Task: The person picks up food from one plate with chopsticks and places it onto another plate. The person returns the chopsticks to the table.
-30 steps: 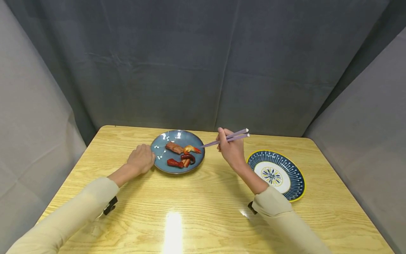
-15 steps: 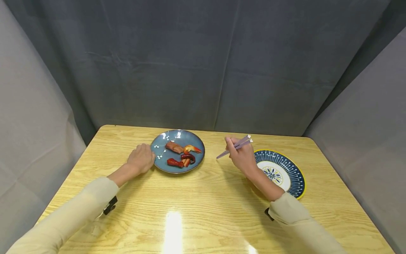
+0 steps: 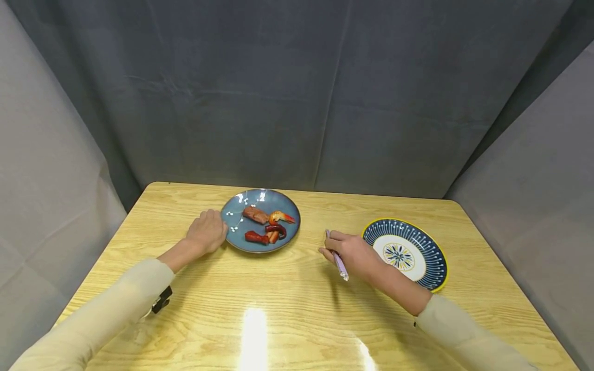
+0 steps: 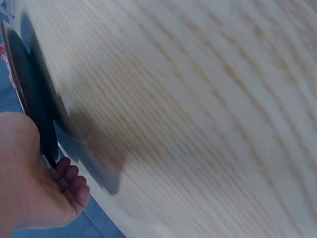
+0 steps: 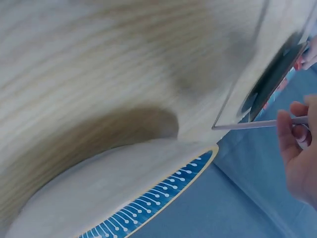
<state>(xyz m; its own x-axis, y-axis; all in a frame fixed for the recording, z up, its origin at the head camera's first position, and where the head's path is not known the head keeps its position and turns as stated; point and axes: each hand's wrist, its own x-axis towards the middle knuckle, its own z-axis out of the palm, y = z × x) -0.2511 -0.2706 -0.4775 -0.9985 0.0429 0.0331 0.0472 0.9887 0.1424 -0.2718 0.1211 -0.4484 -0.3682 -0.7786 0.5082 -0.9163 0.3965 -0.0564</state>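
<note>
My left hand (image 3: 207,231) pinches the left rim of a blue plate (image 3: 236,242); in the left wrist view its curled fingers (image 4: 74,186) lie at the plate's underside. On that plate are a brown slab of meat (image 3: 254,214), a shrimp (image 3: 281,217), a red piece of food (image 3: 256,237), a dark red curved piece (image 3: 281,230) and a paler orange piece (image 3: 273,237). My right hand (image 3: 355,252) grips a pair of lilac chopsticks (image 3: 341,268), held close together over the table between the plates. Their white-tipped blunt ends face me.
A patterned plate (image 3: 433,265) with a navy band, white centre and yellow rim lies right of my right hand; the forearm overlaps its near edge. Both plates are on the wooden table (image 3: 297,314). A dark curtain (image 3: 232,103) hangs behind, grey cloth at both sides.
My right hand has moved right and toward me, away from the blue plate. The chopsticks have turned from pointing left at the shrimp to pointing away from me. The left hand stays put.
</note>
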